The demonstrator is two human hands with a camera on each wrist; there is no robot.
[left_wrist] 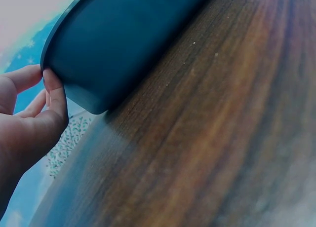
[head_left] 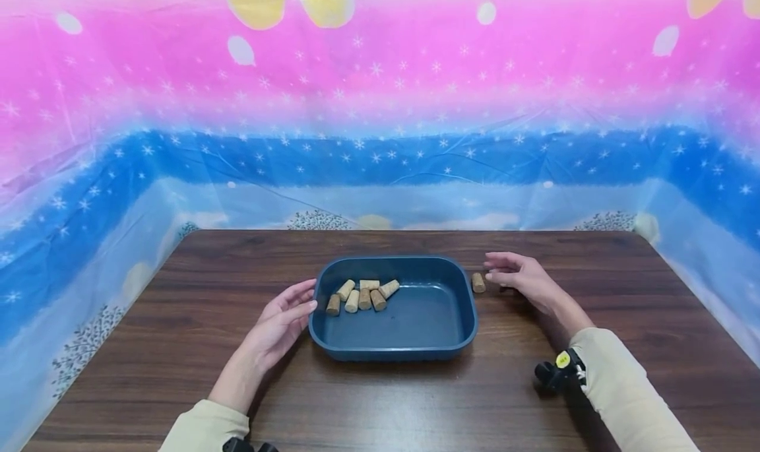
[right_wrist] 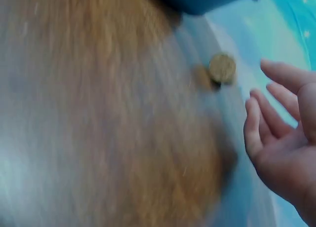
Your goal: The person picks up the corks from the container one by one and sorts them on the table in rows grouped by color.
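A dark blue rectangular tray [head_left: 392, 354] with rounded corners holds several corks [head_left: 365, 299] grouped at its left side. My left hand [head_left: 285, 320] is at the tray's left end. The left wrist view shows its thumb and fingertips pinching the tray's rim [left_wrist: 49, 49]. One more cork [head_left: 477, 282] stands on the table just outside the tray's right wall. Right of that cork, my right hand [head_left: 525, 280] hovers with loosely bent, parted fingers. In the right wrist view a gap separates those fingers from the cork [right_wrist: 222, 68], and they hold nothing.
The brown wooden table [head_left: 380, 406] carries the tray and the lone cork. A pink and blue patterned cloth [head_left: 380, 161] hangs behind the table and along its sides. A black wrist device [head_left: 558, 371] is strapped at the right sleeve.
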